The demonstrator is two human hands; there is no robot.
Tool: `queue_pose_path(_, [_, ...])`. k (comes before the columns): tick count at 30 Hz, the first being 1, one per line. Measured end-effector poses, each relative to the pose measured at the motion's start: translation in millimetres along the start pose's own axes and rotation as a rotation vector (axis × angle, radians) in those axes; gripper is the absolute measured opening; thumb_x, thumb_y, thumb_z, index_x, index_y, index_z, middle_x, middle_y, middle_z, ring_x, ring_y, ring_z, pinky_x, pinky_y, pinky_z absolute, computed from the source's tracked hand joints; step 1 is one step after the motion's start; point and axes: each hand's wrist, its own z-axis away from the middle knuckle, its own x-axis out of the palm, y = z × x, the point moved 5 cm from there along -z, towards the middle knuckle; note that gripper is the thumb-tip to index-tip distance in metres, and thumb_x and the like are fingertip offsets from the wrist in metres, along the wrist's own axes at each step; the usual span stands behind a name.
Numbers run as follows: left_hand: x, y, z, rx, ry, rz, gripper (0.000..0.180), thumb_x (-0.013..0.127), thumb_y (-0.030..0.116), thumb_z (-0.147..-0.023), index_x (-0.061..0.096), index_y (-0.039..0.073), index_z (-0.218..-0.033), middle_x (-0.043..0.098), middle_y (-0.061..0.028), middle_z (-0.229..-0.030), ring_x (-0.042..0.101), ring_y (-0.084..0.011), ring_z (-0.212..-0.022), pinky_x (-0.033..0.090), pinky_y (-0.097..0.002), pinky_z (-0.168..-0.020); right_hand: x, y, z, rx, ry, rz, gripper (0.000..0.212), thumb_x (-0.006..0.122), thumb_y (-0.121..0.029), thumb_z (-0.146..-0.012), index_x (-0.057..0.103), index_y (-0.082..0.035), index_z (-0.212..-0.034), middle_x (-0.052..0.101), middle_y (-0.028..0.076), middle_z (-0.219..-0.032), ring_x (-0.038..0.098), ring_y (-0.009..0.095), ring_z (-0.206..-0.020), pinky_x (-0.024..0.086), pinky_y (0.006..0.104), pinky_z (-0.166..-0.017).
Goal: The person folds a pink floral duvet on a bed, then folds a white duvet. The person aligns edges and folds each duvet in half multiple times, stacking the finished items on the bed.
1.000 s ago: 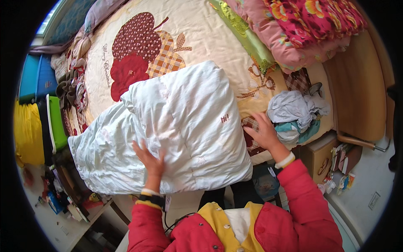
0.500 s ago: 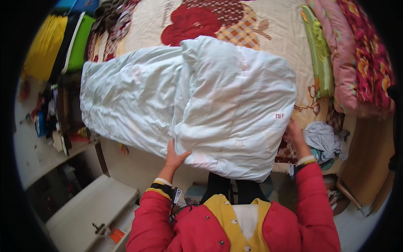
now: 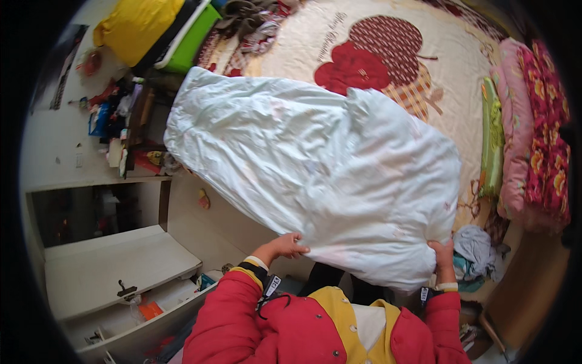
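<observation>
A pale blue-green quilt with faint printed patterns lies crumpled over the near edge of the bed, its near part hanging toward my body. My left hand grips its near edge, fingers pinched together on the cloth. At the near right corner, my right hand is closed round a fold of the same quilt. Under it spreads a cream bedspread with large red and brown flower shapes.
Along the right stand folded pink bedding, a flowered red quilt and a green folded bundle. Grey clothes lie near the right corner. At left are a white cabinet with a lowered flap and a green box.
My right hand has taken hold of the near right corner. The quilt's top layer has shifted and looks more spread and rumpled. The whole view has turned somewhat left.
</observation>
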Motion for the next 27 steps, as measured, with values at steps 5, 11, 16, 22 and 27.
queue_pose_path(5, [-86.4, -66.6, 31.1, 0.255, 0.341, 0.011, 0.041, 0.079, 0.02, -0.079, 0.059, 0.002, -0.11, 0.067, -0.0088, -0.088, 0.064, -0.0151, -0.073, 0.052, -0.0292, -0.062, -60.4, -31.8, -14.3, -0.216, 0.1, 0.165, 0.041, 0.071, -0.003, -0.067, 0.066, 0.0, -0.108, 0.068, 0.004, -0.099, 0.063, 0.015, -0.086, 0.049, 0.0289, -0.081])
queue_pose_path(11, [-216.0, -214.1, 79.0, 0.13, 0.683, 0.346, 0.029, 0.075, 0.017, -0.081, 0.059, 0.004, -0.102, 0.064, -0.0063, -0.081, 0.062, -0.0144, -0.067, 0.049, -0.0279, -0.057, -95.8, -36.9, -24.6, -0.314, 0.411, 0.683, 0.051, 0.072, -0.003, -0.068, 0.06, 0.002, -0.117, 0.069, 0.013, -0.106, 0.063, 0.023, -0.095, 0.048, 0.0332, -0.088])
queue_pose_path(16, [-290.6, -299.9, 51.3, -0.131, 0.614, 0.533, 0.023, 0.072, 0.023, -0.084, 0.058, 0.01, -0.098, 0.061, -0.001, -0.077, 0.057, -0.0119, -0.062, 0.041, -0.0273, -0.048, -9.5, 11.7, -7.1, -0.061, 0.312, 1.184, 0.082, 0.079, -0.011, -0.065, 0.044, 0.003, -0.138, 0.055, 0.023, -0.132, 0.05, 0.035, -0.126, 0.038, 0.0379, -0.106])
queue_pose_path(22, [-439.5, -278.4, 35.1, 0.108, 0.597, 0.548, 0.024, 0.069, 0.025, -0.086, 0.058, 0.013, -0.104, 0.062, 0.0027, -0.083, 0.06, -0.0095, -0.072, 0.045, -0.025, -0.056, 173.2, 44.9, 28.9, 0.006, 0.128, 1.224, 0.088, 0.083, -0.022, -0.066, 0.042, 0.002, -0.14, 0.054, 0.023, -0.134, 0.056, 0.033, -0.119, 0.044, 0.0375, -0.102])
queue_pose_path(27, [-526.6, -268.1, 91.0, 0.291, 0.693, 0.669, 0.016, 0.064, 0.023, -0.09, 0.057, 0.014, -0.101, 0.061, 0.0042, -0.084, 0.058, -0.0066, -0.071, 0.043, -0.0228, -0.055, 343.6, 91.5, 46.3, 0.293, -0.447, 1.117, 0.08, 0.082, -0.029, -0.074, 0.045, -0.002, -0.14, 0.061, 0.021, -0.125, 0.062, 0.028, -0.109, 0.05, 0.0369, -0.092])
